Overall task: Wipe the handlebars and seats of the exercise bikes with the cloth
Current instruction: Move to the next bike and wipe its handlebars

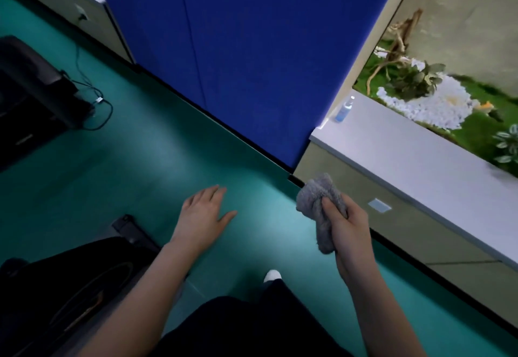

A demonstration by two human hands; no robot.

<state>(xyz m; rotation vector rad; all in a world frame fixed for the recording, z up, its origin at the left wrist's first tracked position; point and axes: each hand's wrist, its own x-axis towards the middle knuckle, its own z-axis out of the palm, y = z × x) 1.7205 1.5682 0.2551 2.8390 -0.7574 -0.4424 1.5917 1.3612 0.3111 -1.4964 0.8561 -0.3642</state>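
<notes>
Fingers [332, 210] of the right hand [351, 236] curl round the bunched grey cloth [315, 196]. The left hand [203, 216] is spread wide and holds nothing. The dark bike [64, 286] sits well off to the left. The cloth's loose end dangles, so it could slip to the floor [140, 160].

Teal floor [117, 177], blue partition [252, 48]

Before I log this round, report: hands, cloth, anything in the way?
Right hand grips cloth. Left hand open, empty. Cloth touches nothing else. Dark machine lower left.
</notes>
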